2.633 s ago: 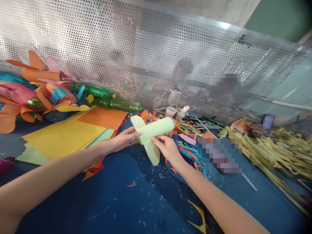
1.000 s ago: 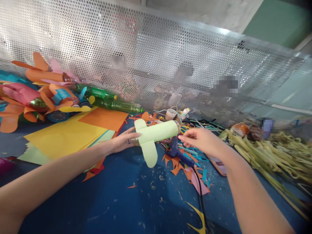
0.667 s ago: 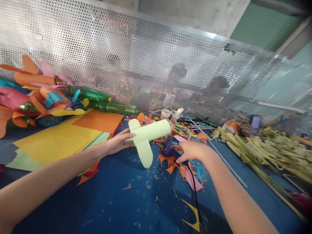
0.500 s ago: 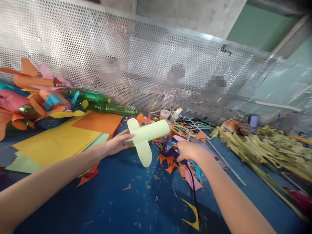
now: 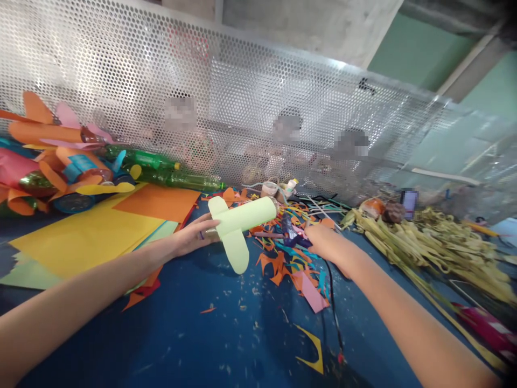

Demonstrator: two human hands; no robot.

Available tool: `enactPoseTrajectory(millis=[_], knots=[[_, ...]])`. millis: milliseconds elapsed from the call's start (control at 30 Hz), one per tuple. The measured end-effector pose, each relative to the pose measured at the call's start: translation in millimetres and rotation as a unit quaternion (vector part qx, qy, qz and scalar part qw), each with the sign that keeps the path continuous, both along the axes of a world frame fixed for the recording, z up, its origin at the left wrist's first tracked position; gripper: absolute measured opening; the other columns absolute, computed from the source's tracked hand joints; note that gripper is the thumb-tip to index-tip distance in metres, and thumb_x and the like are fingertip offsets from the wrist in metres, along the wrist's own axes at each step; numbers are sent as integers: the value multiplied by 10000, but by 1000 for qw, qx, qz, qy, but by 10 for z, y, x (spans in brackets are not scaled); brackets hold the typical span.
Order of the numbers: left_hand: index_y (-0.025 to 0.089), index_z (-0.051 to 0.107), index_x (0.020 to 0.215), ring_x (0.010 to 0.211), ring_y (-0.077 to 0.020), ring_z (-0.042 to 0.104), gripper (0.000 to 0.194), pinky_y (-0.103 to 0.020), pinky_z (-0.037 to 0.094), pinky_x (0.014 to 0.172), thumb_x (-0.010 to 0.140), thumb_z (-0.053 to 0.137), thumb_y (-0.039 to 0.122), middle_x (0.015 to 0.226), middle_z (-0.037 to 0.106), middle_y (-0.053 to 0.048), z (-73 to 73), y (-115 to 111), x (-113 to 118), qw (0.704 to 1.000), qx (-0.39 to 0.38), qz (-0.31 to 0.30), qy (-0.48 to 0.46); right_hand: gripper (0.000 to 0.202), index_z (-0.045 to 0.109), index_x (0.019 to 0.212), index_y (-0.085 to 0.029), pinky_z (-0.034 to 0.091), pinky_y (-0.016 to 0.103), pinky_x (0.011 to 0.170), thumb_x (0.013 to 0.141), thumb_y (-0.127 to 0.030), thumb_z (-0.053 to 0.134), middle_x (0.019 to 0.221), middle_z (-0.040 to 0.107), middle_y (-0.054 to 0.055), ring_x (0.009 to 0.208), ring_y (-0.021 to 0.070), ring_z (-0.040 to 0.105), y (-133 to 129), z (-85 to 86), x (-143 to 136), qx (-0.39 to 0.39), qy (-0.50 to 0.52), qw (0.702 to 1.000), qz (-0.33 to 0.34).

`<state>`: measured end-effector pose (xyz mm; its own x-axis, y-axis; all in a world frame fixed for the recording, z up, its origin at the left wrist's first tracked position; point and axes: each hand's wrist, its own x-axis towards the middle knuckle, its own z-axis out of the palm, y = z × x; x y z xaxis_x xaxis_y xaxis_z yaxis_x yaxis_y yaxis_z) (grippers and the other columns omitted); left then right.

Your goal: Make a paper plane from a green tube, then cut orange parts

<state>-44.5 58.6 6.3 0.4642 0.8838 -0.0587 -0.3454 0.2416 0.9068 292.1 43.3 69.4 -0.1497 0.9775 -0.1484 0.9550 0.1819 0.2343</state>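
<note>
Above the worktop (image 5: pixel 181 328), left grip (image 5: pixel 190 238) holds the plane (image 5: pixel 250 214) by its left end; right grip (image 5: pixel 326 242) closed on glue gun (image 5: pixel 291 231). Likely light, wings (image 5: pixel 236 252) flimsy: hold the body.

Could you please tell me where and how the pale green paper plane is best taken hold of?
I would grip the pale green paper plane by its clear plastic end, coming from the left, as the left hand does. That end is narrow and sticks out past the wings, whose thin, flat paper would probably bend.
</note>
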Motion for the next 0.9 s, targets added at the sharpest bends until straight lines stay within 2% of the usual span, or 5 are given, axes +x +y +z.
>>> enactPoseTrajectory(millis=[400,567,700,800,900], knots=[[209,507,1167,1136,-276,500,417,-374,436,909,768,620,249,1272,517,-101,1,-11,-12,1000,5,-9,-11,197,676,862,-137,443,295,724,698,-77,584,848,689,138,848,266,645,60,-121,26,39,59,997,18],[236,505,1188,1175,-252,468,456,-362,405,955,752,638,221,1312,482,-76,57,-73,-21,999,23,-28,-6,239,630,1002,-150,453,281,746,779,-198,559,912,687,120,884,243,637,-24,-6,-165,113,130,985,7],[254,523,1178,1171,-254,471,465,-349,419,933,735,647,193,1301,497,-56,130,-106,-38,997,27,-60,28,409,463,1233,-189,443,295,838,938,-338,221,1134,607,107,1006,201,587,-145,133,-422,193,355,915,5],[251,520,1185,1148,-250,493,502,-341,430,909,710,663,170,1259,535,-64,251,-109,-58,991,51,-106,64,483,510,1203,-228,492,317,755,932,-426,163,1070,641,84,899,203,627,-224,171,-516,76,536,840,22],[240,505,1188,1081,-244,545,545,-365,440,881,682,689,155,1189,583,-84,403,-88,-98,989,57,-105,87,424,511,1208,-236,500,322,767,858,-459,423,1164,588,77,948,209,602,-256,151,-493,-80,579,810,41]])
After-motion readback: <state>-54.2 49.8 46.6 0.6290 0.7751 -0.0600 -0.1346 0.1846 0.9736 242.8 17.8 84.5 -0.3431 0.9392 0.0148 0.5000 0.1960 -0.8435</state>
